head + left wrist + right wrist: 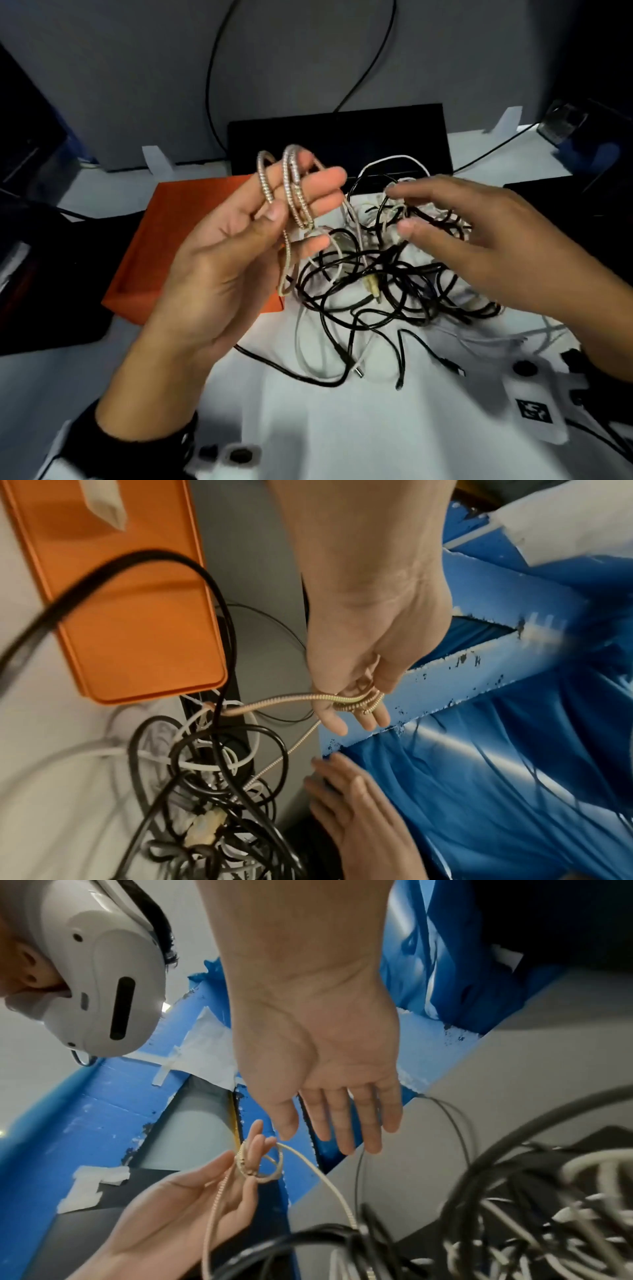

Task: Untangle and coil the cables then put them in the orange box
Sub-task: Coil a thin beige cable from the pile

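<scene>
My left hand [301, 202] is raised palm up in front of the orange box [178, 236]. A beige braided cable [294, 185] is wound in a few loops round its fingers, and the thumb pinches it there. The cable's tail drops into a tangle of black and white cables [376, 281] on the white table. In the left wrist view the braided cable [274, 703] runs from my fingers to the tangle [212, 791] beside the orange box [137, 615]. My right hand [400, 210] hovers over the tangle with fingers spread, holding nothing. The right wrist view shows that bare palm [325, 1056].
A black flat unit [342, 137] stands behind the tangle against the grey wall, with a black lead rising from it. A white device with a square marker [534, 407] lies at the front right. Dark objects [51, 308] sit left of the box.
</scene>
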